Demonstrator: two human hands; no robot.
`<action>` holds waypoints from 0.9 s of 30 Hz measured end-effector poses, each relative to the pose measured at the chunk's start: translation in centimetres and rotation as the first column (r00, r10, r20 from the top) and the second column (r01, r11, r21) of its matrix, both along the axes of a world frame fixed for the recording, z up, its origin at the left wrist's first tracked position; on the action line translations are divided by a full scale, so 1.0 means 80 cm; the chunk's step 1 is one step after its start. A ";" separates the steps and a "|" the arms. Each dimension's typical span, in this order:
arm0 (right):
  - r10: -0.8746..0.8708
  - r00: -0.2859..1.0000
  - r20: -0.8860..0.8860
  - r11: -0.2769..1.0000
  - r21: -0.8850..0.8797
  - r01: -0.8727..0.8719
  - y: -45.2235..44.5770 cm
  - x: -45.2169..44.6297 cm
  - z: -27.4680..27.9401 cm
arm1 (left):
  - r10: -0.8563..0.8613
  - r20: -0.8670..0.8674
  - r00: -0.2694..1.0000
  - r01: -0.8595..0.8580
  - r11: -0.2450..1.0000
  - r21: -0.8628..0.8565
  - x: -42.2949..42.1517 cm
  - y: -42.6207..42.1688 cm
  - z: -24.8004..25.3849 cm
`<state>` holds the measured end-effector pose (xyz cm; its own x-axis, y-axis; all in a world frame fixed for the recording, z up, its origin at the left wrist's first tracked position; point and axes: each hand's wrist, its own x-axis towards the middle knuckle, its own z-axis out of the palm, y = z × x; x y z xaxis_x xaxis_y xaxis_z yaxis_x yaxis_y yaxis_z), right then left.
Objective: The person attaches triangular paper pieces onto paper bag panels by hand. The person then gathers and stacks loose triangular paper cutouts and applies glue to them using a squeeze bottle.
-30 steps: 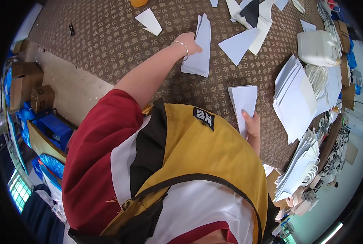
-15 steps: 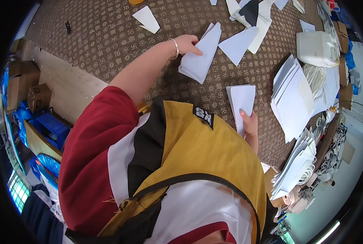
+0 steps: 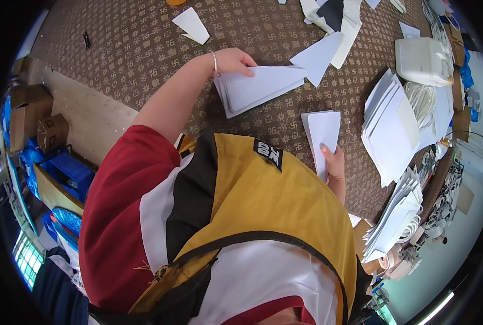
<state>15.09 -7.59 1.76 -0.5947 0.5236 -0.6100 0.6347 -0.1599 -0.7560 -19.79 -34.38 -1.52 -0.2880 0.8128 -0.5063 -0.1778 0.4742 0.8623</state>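
A: What is the person's left hand [image 3: 233, 61] doing?
B: It pinches the wider stack [image 3: 260, 89] of pale pieces near its upper left edge, thumb on top. The other fingertips are hidden.
A: And where does that stack lie?
B: Over the patterned brown cover [image 3: 144, 43], slanting, its narrow end up against or over a loose pale piece [image 3: 318, 54]; which of the two, the view doesn't tell.
A: The right hand [image 3: 335, 165]?
B: Closed on the lower part of a narrower bundle [image 3: 322, 130], thumb across its face. How the fingers sit beneath, one cannot tell.
A: Anything to the right?
B: A large pile of white sheets [image 3: 390, 127], with a coil of pale cord [image 3: 419, 103] just beside it and a whitish jug [image 3: 424, 60] beyond.
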 end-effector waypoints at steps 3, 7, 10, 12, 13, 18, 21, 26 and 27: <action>-0.014 1.000 -0.019 1.000 -0.009 0.014 -0.001 -0.002 0.002 | -0.066 -0.127 0.990 0.063 0.998 -0.028 -0.005 -0.004 -0.003; 0.004 1.000 0.001 1.000 -0.016 -0.004 -0.001 -0.004 0.005 | -0.134 -0.293 0.947 0.122 0.991 -0.058 0.000 -0.007 0.004; 0.069 0.997 -0.017 0.997 0.041 -0.069 -0.013 -0.014 0.011 | -0.203 -0.366 0.908 0.195 0.979 -0.058 0.000 0.002 0.011; 0.346 0.932 -0.108 0.938 0.069 -0.340 -0.023 -0.041 0.029 | -0.220 -0.324 0.920 0.216 0.975 -0.048 0.004 0.008 0.009; 0.488 0.872 -0.043 0.864 0.164 -0.475 -0.038 -0.066 0.056 | -0.234 -0.304 0.923 0.232 0.972 -0.045 0.005 0.012 0.009; 0.887 0.451 0.101 0.348 0.494 -0.796 -0.083 -0.171 0.093 | -0.322 -0.202 0.925 0.313 0.947 -0.080 0.015 0.038 0.015; 0.942 0.312 0.127 0.179 0.595 -0.783 -0.104 -0.206 0.079 | -0.332 -0.130 0.934 0.335 0.942 0.002 0.016 0.043 -0.003; 0.899 0.357 0.253 0.103 0.671 -0.735 -0.105 -0.218 0.043 | -0.325 -0.080 0.942 0.327 0.945 0.022 0.027 0.044 0.025; 0.875 0.425 0.233 0.148 0.707 -0.691 -0.102 -0.212 0.037 | -0.348 -0.108 0.931 0.346 0.937 -0.040 0.031 0.044 0.040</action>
